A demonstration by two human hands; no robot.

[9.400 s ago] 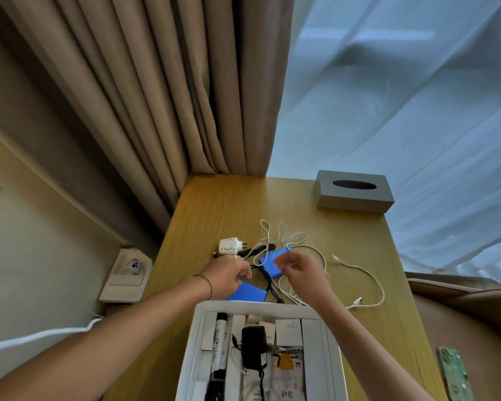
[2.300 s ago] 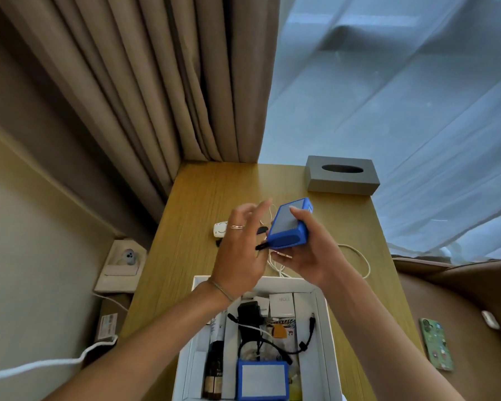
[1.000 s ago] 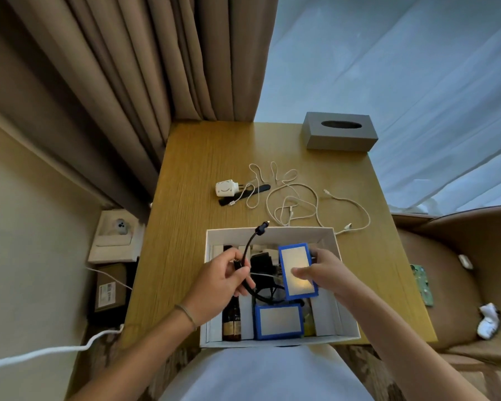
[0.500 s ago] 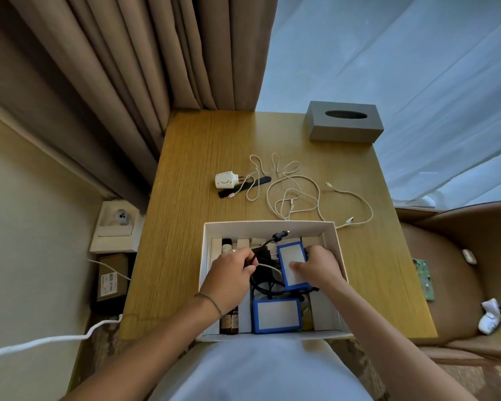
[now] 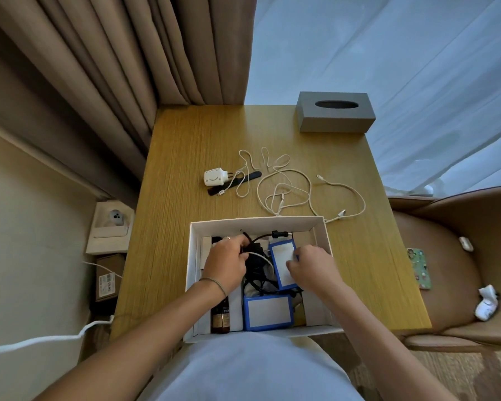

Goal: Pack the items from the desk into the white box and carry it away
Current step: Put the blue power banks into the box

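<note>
The white box sits at the desk's near edge. Both hands are inside it. My left hand pinches a black cable that arcs across the box. My right hand presses on a blue-framed battery pack lying tilted in the middle. A second blue battery pack lies flat at the near end, beside a brown bottle. On the desk beyond the box lie a white plug adapter, a black strap and tangled white cables.
A grey tissue box stands at the desk's far right corner. Curtains hang behind the desk. A brown chair at the right holds a phone and white earbuds. A wall socket and small carton are at the left.
The blue battery pack went from raised above the box to lying inside it under my right hand. My left hand lowered the black cable into the box.
</note>
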